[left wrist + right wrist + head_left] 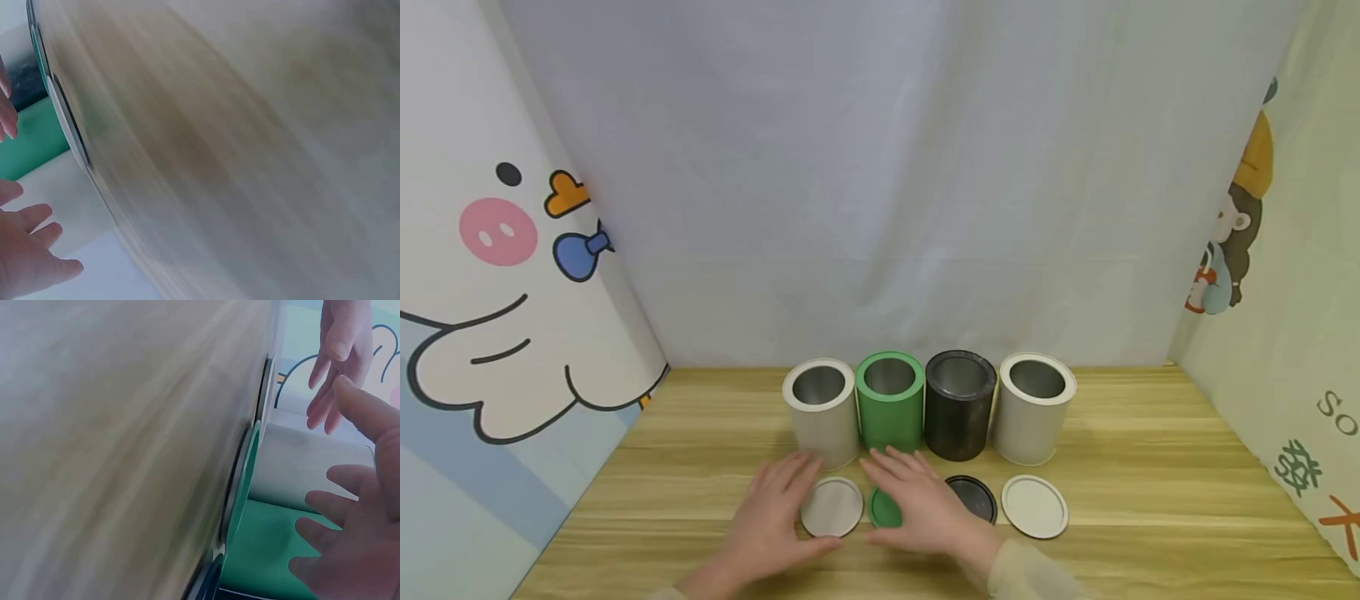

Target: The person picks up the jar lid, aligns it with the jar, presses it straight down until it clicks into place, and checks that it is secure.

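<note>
My left hand (pixel 767 525) is held just left of the light grey lid (pixel 832 507), fingers spread and nothing in its grasp. On the other side my right hand (pixel 925 508) hovers with extended fingers, covering part of the green lid (pixel 880 505) and the edge of the black lid (pixel 977 500). A cream lid (pixel 1034 506) lies flat farther right. Behind the lids stand uncovered cans in a row: light grey (pixel 826 433), green (pixel 891 421), black (pixel 958 425) and cream (pixel 1028 429). In the right wrist view, the green lid (pixel 245 481) lies beside the palm.
The wood-grain table (pixel 1150 467) carries the cans and lids. A pale curtain (pixel 850 167) hangs at its back edge. Printed cloths with cartoon figures flank the left (pixel 497 333) and right (pixel 1285 350) sides.
</note>
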`<state>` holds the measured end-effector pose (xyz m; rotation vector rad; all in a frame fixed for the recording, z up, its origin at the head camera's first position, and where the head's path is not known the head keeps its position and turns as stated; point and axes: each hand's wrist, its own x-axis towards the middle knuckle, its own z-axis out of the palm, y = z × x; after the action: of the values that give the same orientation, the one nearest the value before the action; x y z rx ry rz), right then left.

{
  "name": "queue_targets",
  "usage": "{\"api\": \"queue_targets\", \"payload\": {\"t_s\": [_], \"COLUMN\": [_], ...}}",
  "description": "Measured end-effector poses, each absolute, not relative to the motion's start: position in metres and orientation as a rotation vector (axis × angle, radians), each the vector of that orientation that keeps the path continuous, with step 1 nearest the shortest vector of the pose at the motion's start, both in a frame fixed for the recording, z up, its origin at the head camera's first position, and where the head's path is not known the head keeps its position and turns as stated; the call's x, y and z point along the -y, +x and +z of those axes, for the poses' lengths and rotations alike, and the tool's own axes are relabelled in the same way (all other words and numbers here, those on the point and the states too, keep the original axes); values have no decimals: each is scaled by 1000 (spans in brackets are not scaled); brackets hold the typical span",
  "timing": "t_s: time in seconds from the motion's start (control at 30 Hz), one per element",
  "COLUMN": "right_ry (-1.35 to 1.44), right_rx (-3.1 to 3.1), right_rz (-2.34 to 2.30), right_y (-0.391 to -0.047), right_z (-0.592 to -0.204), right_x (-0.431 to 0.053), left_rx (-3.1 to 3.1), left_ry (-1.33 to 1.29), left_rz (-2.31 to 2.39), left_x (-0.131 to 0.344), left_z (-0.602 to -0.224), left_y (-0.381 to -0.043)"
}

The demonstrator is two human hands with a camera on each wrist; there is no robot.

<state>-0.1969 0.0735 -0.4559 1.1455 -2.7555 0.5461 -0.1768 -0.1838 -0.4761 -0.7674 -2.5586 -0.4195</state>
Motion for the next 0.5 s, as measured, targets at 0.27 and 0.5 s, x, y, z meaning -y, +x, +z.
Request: {"api": "queue_targets", "payload": {"t_s": [0.27, 0.5], "right_ry": [1167, 1187], "right_rx": [2776, 2820], "right_rz": [646, 668], "right_y": [-206, -214], "right_z": [-462, -465], "right_x": [-62, -55], "left_rx": [2492, 2524], "left_ry": [-795, -774], "left_rz": [-450, -496], "left_x": [194, 197], "left_z": [-485, -487], "left_y": [-182, -184]}}
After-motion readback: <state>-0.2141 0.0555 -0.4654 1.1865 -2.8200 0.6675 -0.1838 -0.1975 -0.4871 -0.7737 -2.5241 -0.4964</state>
